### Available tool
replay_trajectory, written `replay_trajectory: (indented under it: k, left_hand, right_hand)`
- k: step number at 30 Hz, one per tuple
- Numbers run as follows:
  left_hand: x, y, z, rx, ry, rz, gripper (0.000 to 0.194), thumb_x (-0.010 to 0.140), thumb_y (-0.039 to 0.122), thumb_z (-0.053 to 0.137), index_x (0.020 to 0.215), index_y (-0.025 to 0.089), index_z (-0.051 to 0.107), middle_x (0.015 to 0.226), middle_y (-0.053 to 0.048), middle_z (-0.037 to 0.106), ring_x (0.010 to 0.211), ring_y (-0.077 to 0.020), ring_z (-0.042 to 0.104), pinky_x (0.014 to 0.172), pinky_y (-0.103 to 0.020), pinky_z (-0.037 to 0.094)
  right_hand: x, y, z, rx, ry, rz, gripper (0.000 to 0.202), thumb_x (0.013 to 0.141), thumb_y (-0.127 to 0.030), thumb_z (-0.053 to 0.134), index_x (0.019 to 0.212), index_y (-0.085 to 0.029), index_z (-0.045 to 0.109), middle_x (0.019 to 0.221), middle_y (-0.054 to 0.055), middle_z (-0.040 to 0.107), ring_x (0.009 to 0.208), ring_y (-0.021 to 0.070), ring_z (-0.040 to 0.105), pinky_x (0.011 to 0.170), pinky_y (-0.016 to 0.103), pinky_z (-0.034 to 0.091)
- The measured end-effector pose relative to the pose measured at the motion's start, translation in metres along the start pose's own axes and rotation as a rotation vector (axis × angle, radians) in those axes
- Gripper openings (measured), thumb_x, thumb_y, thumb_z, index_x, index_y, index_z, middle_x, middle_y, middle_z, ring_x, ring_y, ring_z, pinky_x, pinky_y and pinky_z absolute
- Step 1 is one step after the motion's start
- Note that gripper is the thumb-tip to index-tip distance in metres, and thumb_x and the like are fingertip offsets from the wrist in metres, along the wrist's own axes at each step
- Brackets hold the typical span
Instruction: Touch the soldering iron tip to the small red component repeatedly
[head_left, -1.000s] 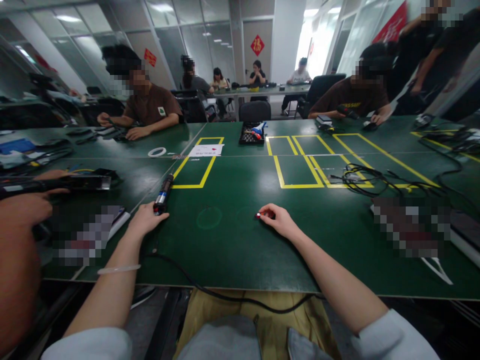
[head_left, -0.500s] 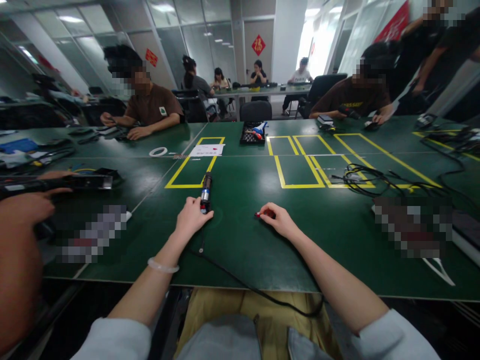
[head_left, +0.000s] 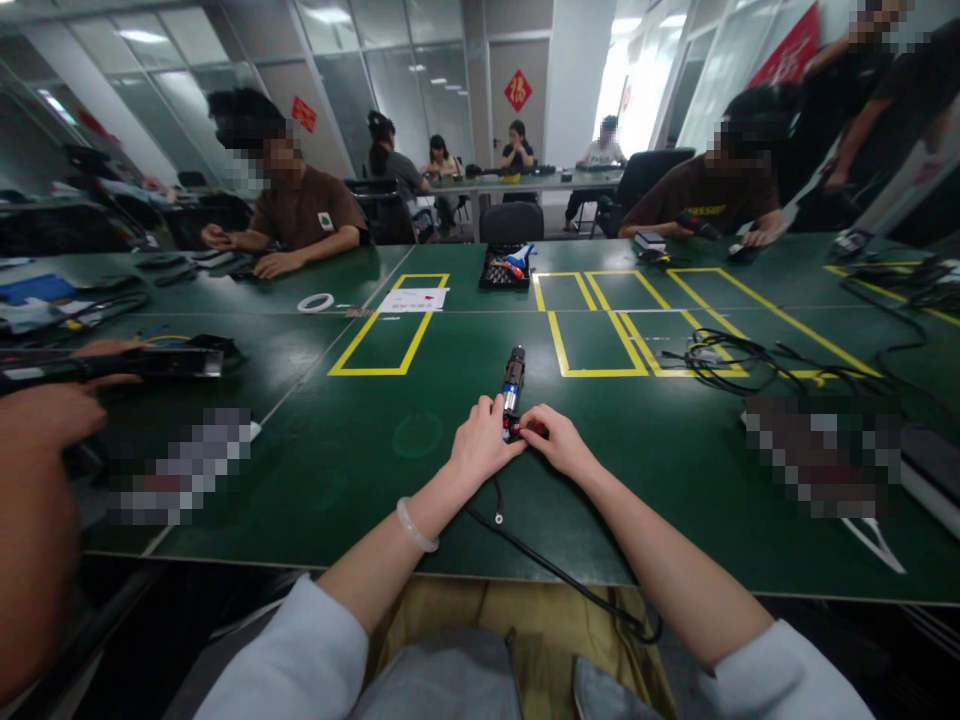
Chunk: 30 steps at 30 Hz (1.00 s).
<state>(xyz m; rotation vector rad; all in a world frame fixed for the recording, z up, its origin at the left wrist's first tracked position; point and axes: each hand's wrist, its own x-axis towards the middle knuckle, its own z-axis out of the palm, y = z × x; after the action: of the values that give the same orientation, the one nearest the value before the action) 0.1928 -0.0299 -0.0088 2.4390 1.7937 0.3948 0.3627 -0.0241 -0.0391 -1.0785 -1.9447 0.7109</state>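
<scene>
My left hand (head_left: pixel 480 440) is closed around the near end of a slim cylindrical motor unit (head_left: pixel 513 380). It has a dark brown front with a narrow tip, a blue band and a silver body, and its tip points away from me. My right hand (head_left: pixel 559 440) pinches a small red part (head_left: pixel 517 427) against the unit's near end. Whether the part is seated there or only touching, I cannot tell; my fingers hide much of it. From below my left hand a black cord (head_left: pixel 555 580) runs over the table edge, beside a thin lead with a ring terminal (head_left: pixel 499 518).
Yellow tape outlines (head_left: pixel 600 373) mark the green table (head_left: pixel 405 520). A black tray (head_left: pixel 504 270) of small parts stands at the back. Black cables (head_left: pixel 720 355) lie to the right. A co-worker's arm (head_left: pixel 37 440) holds a dark tool at the left; other people sit opposite.
My left hand has brought the motor unit to the right, off the left tape outline's corner, to meet the red part in my right hand. My right hand has barely moved.
</scene>
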Motion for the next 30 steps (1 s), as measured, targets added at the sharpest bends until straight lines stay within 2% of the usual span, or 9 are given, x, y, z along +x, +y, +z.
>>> replay_trajectory:
  k: [6, 12, 18, 21, 26, 30]
  left_hand:
    - [-0.002, 0.004, 0.002, 0.0, 0.009, 0.001, 0.065, 0.077, 0.054, 0.057, 0.13, 0.022, 0.037, 0.113, -0.013, 0.046, 0.1, -0.026, 0.053, 0.073, -0.034, 0.046]
    - [-0.003, 0.006, 0.001, 0.038, 0.051, 0.004, 0.064, 0.081, 0.057, 0.05, 0.132, 0.022, 0.037, 0.113, -0.014, 0.048, 0.102, -0.0271, 0.051, 0.073, -0.035, 0.045]
    - [0.0, 0.001, 0.001, 0.052, 0.036, -0.017, 0.065, 0.084, 0.054, 0.045, 0.138, 0.02, 0.033, 0.113, -0.015, 0.048, 0.103, -0.0284, 0.05, 0.079, -0.037, 0.043]
    - [0.0, -0.004, -0.001, 0.069, 0.032, -0.015, 0.067, 0.084, 0.054, 0.046, 0.141, 0.021, 0.031, 0.112, -0.014, 0.048, 0.104, -0.0283, 0.05, 0.082, -0.037, 0.041]
    - [-0.01, -0.027, -0.014, 0.178, 0.028, -0.013, 0.068, 0.085, 0.055, 0.044, 0.143, 0.025, 0.028, 0.111, -0.012, 0.05, 0.097, -0.0264, 0.052, 0.078, -0.035, 0.043]
    - [-0.021, -0.067, -0.03, 0.258, 0.009, -0.072, 0.066, 0.087, 0.056, 0.038, 0.144, 0.025, 0.029, 0.114, -0.013, 0.049, 0.095, -0.0272, 0.053, 0.078, -0.036, 0.043]
  right_hand:
    - [0.001, 0.001, 0.001, 0.019, 0.013, 0.015, 0.007, 0.084, -0.021, 0.058, 0.084, -0.018, 0.064, 0.085, 0.002, 0.053, 0.072, 0.0127, 0.053, 0.069, 0.025, 0.042]
    - [0.0, -0.005, -0.003, 0.004, 0.031, 0.049, 0.017, 0.088, -0.026, 0.054, 0.082, -0.018, 0.067, 0.079, 0.003, 0.061, 0.072, 0.0146, 0.055, 0.068, 0.026, 0.041]
    - [-0.002, -0.005, -0.003, 0.128, 0.011, 0.078, 0.02, 0.088, -0.03, 0.053, 0.097, -0.019, 0.065, 0.089, 0.003, 0.066, 0.075, 0.0146, 0.058, 0.07, 0.026, 0.044]
    - [-0.003, -0.004, -0.005, 0.148, -0.015, 0.087, 0.022, 0.087, -0.032, 0.053, 0.101, -0.018, 0.063, 0.087, 0.002, 0.065, 0.071, 0.0134, 0.056, 0.067, 0.025, 0.044]
    - [-0.003, -0.004, -0.009, 0.147, -0.016, 0.105, 0.023, 0.087, -0.033, 0.052, 0.102, -0.018, 0.062, 0.081, 0.001, 0.061, 0.07, 0.0129, 0.054, 0.067, 0.025, 0.044]
    - [-0.002, -0.007, -0.008, 0.133, -0.023, 0.11, 0.023, 0.087, -0.032, 0.052, 0.101, -0.018, 0.063, 0.078, 0.001, 0.06, 0.068, 0.0127, 0.053, 0.066, 0.024, 0.043]
